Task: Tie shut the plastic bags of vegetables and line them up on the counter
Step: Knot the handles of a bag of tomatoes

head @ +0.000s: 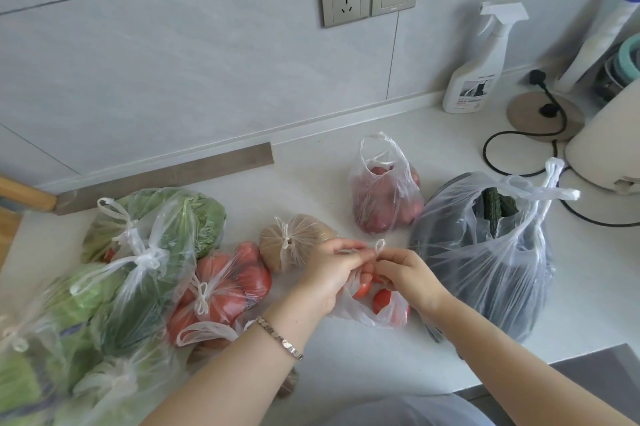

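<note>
Left hand [329,270] | right hand [407,275] | fingers pinching tomato bag [384,308] handles, bag beneath

On the white worktop [346,183], the left hand [329,273] and right hand [408,273] pinch the handles of a small bag of tomatoes [381,304]. Knotted bags of greens [152,238] lie left; an untied cucumber bag [491,252] stands right.
</note>
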A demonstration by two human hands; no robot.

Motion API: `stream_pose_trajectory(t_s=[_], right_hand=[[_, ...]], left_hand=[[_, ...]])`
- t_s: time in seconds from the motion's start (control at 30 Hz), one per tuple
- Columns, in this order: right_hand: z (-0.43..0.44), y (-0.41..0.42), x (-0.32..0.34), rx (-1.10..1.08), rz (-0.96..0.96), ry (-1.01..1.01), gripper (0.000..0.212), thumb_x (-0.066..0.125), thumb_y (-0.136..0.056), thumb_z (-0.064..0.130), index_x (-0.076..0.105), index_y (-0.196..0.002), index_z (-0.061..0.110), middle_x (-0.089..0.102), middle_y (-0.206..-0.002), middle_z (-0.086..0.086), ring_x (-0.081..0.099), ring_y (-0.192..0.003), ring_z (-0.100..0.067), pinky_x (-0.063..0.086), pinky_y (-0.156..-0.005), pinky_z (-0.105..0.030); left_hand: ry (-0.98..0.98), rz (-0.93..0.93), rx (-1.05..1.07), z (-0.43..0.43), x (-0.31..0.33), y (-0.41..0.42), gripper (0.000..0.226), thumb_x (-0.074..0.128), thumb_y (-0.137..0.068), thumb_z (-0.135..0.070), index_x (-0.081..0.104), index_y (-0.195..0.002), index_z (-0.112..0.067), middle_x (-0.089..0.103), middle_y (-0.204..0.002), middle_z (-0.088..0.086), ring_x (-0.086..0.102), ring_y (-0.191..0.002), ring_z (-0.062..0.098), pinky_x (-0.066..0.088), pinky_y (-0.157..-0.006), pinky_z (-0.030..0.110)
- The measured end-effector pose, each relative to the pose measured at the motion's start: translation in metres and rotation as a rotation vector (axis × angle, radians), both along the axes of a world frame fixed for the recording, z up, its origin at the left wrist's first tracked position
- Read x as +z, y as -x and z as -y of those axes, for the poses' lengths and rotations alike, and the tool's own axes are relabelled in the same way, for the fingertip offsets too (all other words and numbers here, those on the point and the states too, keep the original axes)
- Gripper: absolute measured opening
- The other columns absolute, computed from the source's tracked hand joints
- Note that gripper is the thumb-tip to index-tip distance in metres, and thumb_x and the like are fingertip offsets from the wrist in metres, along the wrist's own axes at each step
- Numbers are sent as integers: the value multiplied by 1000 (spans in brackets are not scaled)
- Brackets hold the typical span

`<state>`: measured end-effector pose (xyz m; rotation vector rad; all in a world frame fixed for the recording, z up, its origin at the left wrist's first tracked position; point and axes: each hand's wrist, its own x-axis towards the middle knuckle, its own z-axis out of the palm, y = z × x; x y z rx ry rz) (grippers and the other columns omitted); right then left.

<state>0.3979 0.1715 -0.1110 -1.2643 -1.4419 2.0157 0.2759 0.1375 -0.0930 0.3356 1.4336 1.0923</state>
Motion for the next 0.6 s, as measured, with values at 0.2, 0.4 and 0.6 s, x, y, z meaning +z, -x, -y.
stream_pose_trajectory(t_s=[0.2, 0.4, 0.6], right_hand=[[4, -2, -8, -68, 192, -141, 35, 49, -93, 29, 69, -71, 10, 70, -67, -9, 61, -58, -15, 54, -60, -29], [-7, -11, -15, -314, 286, -241, 32, 51, -91, 29, 63, -64, 16, 56, -51, 2, 52, -49, -13, 45, -54, -27], [-11, -10, -19, -225, 402, -370, 10, 69, -78, 16, 62, -83, 21, 52, -58, 5, 48, -40, 2, 36, -40, -6]], left_hand=[[-92, -263, -116, 1, -6, 1, 12, 72, -76, -6, 61, -72, -4, 65, -47, -3, 60, -40, 6, 49, -43, 16], [-142, -593, -451, 6, -13, 6, 19, 55, -90, -27, 65, -92, -11, 65, -76, -4, 60, -73, 4, 43, -66, 12], [-182, -396, -489, 15, -25, -8, 36, 60, -85, -21, 34, -61, -25, 47, -52, -18, 44, -53, -3, 37, -60, 10]])
